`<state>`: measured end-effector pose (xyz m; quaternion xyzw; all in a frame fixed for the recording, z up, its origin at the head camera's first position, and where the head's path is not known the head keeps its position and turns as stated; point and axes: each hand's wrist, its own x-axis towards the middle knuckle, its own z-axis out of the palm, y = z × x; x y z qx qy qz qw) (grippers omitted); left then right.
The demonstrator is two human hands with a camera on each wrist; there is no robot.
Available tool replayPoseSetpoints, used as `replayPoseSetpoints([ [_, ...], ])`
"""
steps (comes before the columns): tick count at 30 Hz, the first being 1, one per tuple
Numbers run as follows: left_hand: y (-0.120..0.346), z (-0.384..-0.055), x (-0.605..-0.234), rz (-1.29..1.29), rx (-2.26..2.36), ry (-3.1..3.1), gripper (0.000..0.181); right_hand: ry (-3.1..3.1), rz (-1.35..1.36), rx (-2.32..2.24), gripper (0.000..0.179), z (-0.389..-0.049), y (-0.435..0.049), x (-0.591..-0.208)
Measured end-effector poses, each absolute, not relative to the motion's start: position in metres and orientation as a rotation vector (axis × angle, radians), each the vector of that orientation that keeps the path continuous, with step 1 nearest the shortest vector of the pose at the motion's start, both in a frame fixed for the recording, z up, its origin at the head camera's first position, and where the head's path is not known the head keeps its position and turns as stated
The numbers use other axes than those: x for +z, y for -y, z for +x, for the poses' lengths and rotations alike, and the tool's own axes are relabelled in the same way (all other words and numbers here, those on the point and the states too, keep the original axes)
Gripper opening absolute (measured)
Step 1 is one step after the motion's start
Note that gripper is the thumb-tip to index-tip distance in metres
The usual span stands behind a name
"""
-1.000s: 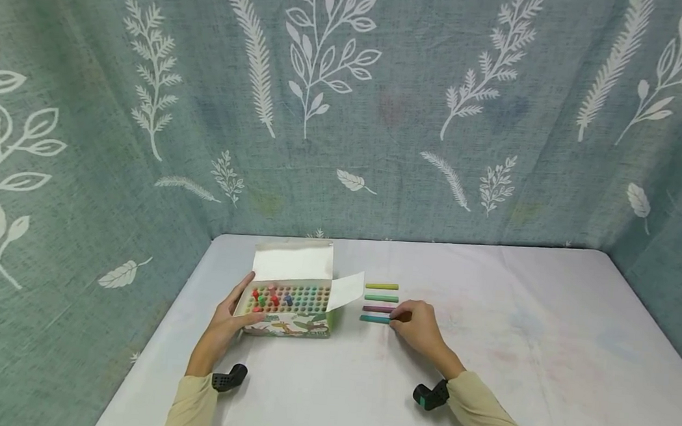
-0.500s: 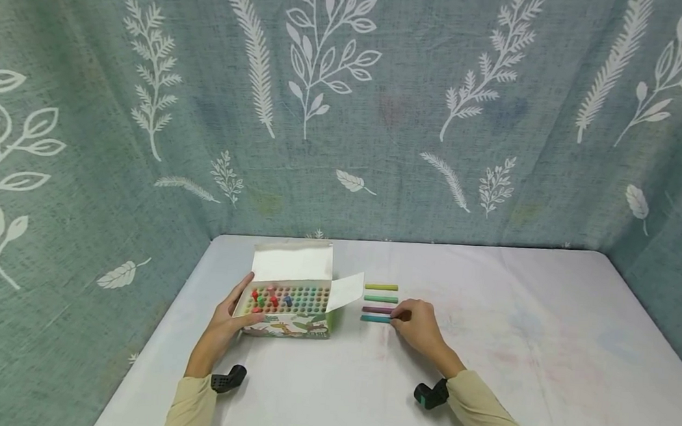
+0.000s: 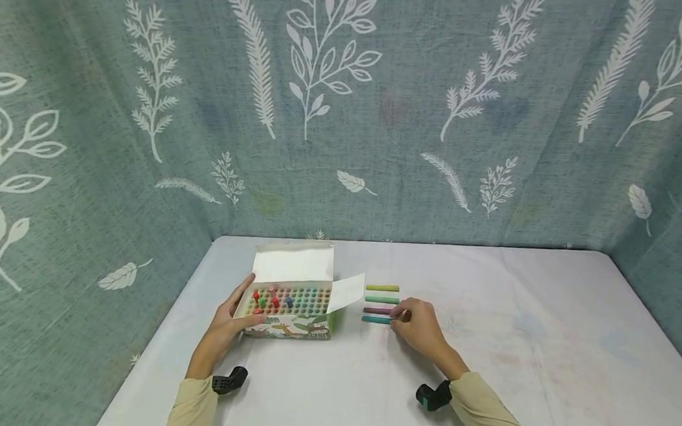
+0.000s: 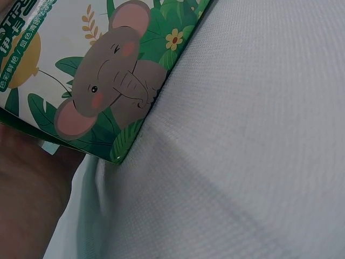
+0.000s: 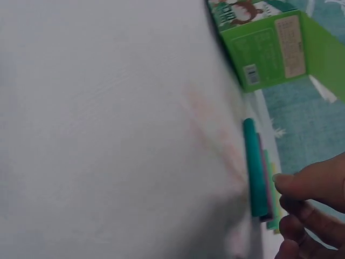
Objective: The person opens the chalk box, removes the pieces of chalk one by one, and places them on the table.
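Observation:
A chalk box (image 3: 287, 327) printed with animals stands open on the left of the table. My left hand (image 3: 225, 326) grips its left end, thumb along the front and fingers round the back corner. In the box sits a grid of holes, with several red, green, pink and blue chalk sticks (image 3: 275, 301) standing proud. Right of the box lie sticks in parallel: a yellow chalk (image 3: 382, 288), a green chalk (image 3: 381, 300), a purple chalk (image 3: 377, 311) and a teal chalk (image 5: 255, 167). My right hand (image 3: 421, 325) hovers at their right ends, fingers loosely bent, thumb tip beside the teal chalk.
The box's white lid (image 3: 293, 263) stands raised at the back, and a side flap (image 3: 347, 293) sticks out toward the chalks. A white cloth (image 3: 318, 394) with faint coloured smudges covers the table. Behind hangs a green leaf-patterned curtain (image 3: 400, 197).

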<state>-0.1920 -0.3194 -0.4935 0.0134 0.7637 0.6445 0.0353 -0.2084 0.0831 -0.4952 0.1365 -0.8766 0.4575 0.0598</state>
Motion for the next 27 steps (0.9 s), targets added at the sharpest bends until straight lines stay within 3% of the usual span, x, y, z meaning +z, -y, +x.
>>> replayPoseSetpoints([
  [27, 0.322, -0.190, -0.496, 0.075, 1.972, -2.340, 0.088, 2.418, 0.696, 1.402, 0.006, -0.212, -0.055, -0.401],
])
